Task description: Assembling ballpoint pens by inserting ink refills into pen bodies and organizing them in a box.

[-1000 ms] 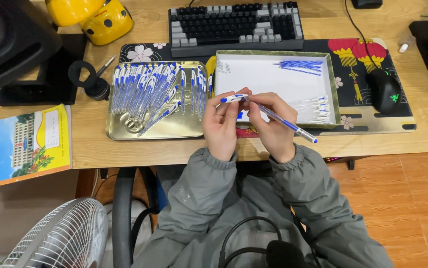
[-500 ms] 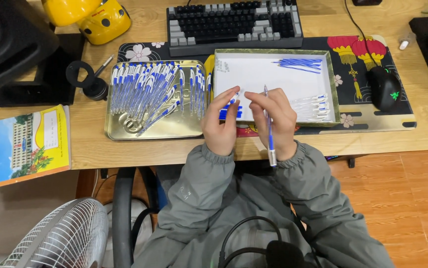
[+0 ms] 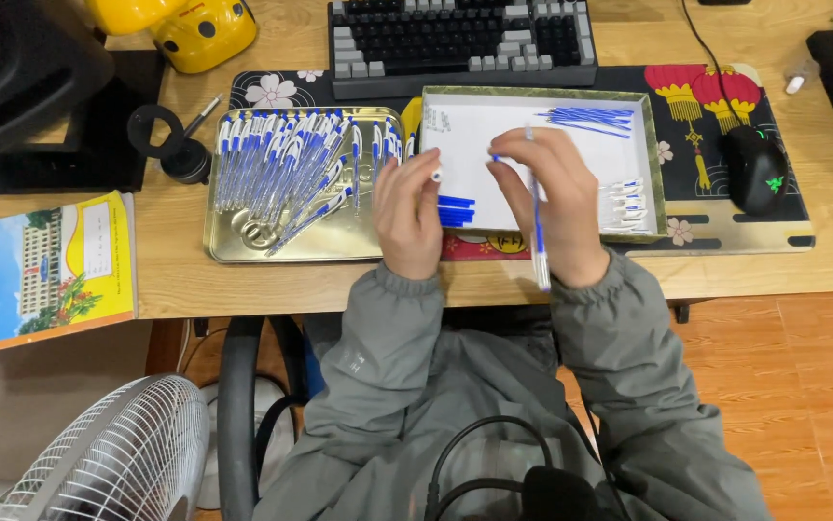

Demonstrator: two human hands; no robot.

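Note:
My right hand (image 3: 556,207) holds a blue and clear pen (image 3: 536,232) upright, its lower end pointing toward me. My left hand (image 3: 409,214) pinches a small white pen cap (image 3: 435,175) between thumb and fingers. Both hands hover over the near left part of a white-lined shallow box (image 3: 455,125). Inside the box lie a bundle of thin blue refills (image 3: 592,118), a few blue caps (image 3: 455,209) and several small white pen parts (image 3: 626,203). To the left stands a gold metal tray (image 3: 243,246) filled with several assembled blue and white pens (image 3: 291,164).
A keyboard (image 3: 460,39) lies behind the box on a dark patterned desk mat (image 3: 725,217), with a black mouse (image 3: 754,169) at the right. A yellow toy-like object (image 3: 199,29), a booklet (image 3: 40,265) and a black stand sit to the left. A fan (image 3: 108,453) stands below the desk.
Both hands have moved forward over the box. The pen swung from slanting to the right to upright, and the left hand now holds a white cap apart from it.

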